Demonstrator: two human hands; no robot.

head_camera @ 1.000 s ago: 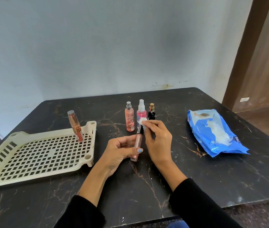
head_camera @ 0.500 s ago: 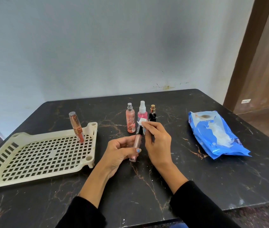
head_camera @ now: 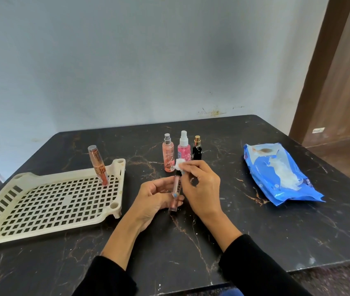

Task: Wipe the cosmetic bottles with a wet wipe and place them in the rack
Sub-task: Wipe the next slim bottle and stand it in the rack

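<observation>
1. The dark marble table [head_camera: 255, 231] spreads under both my hands.
2. The cream rack [head_camera: 48, 201] lies well off to the left of my left fingers; a rose-gold bottle [head_camera: 98, 165] stands tilted at its far edge.
3. The blue wipe packet [head_camera: 276, 171] lies out to the right of my right fingers.
4. Three spray bottles stand upright just beyond my fingertips: peach [head_camera: 168, 154], pink [head_camera: 184, 147], black [head_camera: 197, 148].
5. My left hand [head_camera: 157, 199] has its fingers curled round the lip gloss tube [head_camera: 176, 189], thumb across its lower part.
6. My right hand [head_camera: 202, 186] pinches a small white wet wipe [head_camera: 180, 163] against the tube's dark cap.
</observation>
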